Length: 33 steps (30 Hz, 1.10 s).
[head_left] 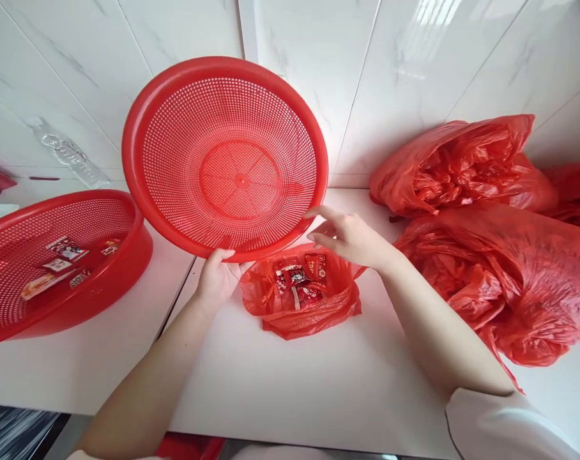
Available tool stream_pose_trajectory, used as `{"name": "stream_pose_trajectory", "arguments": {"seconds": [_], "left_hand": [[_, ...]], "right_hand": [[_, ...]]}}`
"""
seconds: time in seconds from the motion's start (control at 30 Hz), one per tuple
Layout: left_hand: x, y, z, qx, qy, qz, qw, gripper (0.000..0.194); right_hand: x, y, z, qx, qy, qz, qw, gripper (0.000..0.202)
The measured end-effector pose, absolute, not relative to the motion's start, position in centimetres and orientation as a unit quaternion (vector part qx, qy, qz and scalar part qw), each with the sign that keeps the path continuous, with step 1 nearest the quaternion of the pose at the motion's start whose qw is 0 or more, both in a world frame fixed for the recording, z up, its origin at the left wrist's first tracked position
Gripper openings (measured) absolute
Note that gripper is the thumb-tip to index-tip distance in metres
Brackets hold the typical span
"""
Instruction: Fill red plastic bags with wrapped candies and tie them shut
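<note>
A round red mesh basket [239,179] is tipped up with its inside facing me, nothing visible in it. My left hand [219,278] grips its lower rim, thumb over the edge. My right hand [342,236] is at the basket's lower right rim, fingers apart and partly curled, holding nothing visible. Below the basket, an open red plastic bag [313,317] rests on the white table [290,383] with several small red packets [313,267] inside.
A second red mesh basket [122,271] at the left holds several small packets [67,249]. Behind it a clear plastic bottle [72,153] leans by the tiled wall [290,32]. Filled red bags [524,268] are piled at the right.
</note>
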<state>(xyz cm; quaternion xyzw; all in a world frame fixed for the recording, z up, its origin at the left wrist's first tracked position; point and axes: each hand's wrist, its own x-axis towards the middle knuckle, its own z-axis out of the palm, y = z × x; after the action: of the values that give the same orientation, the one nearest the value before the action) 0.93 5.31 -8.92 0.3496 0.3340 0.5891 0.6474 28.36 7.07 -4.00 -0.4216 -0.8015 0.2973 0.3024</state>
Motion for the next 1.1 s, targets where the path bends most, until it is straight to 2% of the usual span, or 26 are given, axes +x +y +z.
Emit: {"name": "stream_pose_trajectory", "arguments": {"seconds": [0.07, 0.13, 0.33, 0.4, 0.47, 0.53, 0.63, 0.7, 0.77, 0.87, 0.97, 1.07, 1.1], "left_hand": [[0.9, 5.2, -8.7, 0.337, 0.329, 0.586, 0.659, 0.033], [0.9, 5.1, -8.5, 0.335, 0.335, 0.576, 0.666, 0.034], [1.0, 4.7, -8.5, 0.387, 0.33, 0.524, 0.683, 0.033], [0.6, 4.7, -8.4, 0.431, 0.314, 0.484, 0.694, 0.029], [-0.2, 4.7, -8.0, 0.496, 0.312, 0.433, 0.685, 0.039], [-1.4, 4.6, -7.2, 0.577, 0.364, 0.422, 0.598, 0.045], [-4.1, 4.4, -5.9, 0.652, 0.504, 0.487, 0.289, 0.047], [-6.6, 4.4, -5.5, 0.631, 0.571, 0.519, 0.081, 0.052], [-9.6, 4.7, -5.7, 0.579, 0.62, 0.528, -0.043, 0.053], [-13.8, 5.1, -6.2, 0.522, 0.659, 0.539, -0.055, 0.03], [-16.0, 5.3, -6.3, 0.518, 0.687, 0.506, -0.055, 0.031], [-15.5, 5.0, -5.7, 0.522, 0.721, 0.45, -0.068, 0.014], [-14.9, 4.9, -5.5, 0.526, 0.731, 0.429, -0.073, 0.015]], "right_hand": [[28.4, 7.0, -4.2, -0.429, -0.806, 0.259, 0.316, 0.065], [28.2, 7.2, -4.5, -0.426, -0.814, 0.234, 0.318, 0.071], [27.6, 7.8, -5.0, -0.435, -0.817, 0.11, 0.363, 0.038], [27.7, 7.8, -4.8, -0.455, -0.798, 0.069, 0.389, 0.035], [28.1, 7.7, -4.5, -0.471, -0.772, 0.031, 0.426, 0.035], [28.7, 7.7, -4.0, -0.478, -0.746, 0.001, 0.463, 0.037], [29.8, 7.6, -3.3, -0.49, -0.71, -0.017, 0.505, 0.039], [30.5, 7.5, -2.7, -0.498, -0.69, -0.02, 0.524, 0.039], [31.2, 7.2, -2.1, -0.506, -0.671, -0.025, 0.541, 0.039], [32.2, 6.9, -1.4, -0.515, -0.649, -0.031, 0.559, 0.037], [33.0, 6.7, -1.0, -0.523, -0.634, -0.028, 0.569, 0.035], [33.6, 6.5, -0.8, -0.524, -0.627, -0.028, 0.577, 0.031], [33.7, 6.5, -0.7, -0.524, -0.626, -0.029, 0.578, 0.03]]}}
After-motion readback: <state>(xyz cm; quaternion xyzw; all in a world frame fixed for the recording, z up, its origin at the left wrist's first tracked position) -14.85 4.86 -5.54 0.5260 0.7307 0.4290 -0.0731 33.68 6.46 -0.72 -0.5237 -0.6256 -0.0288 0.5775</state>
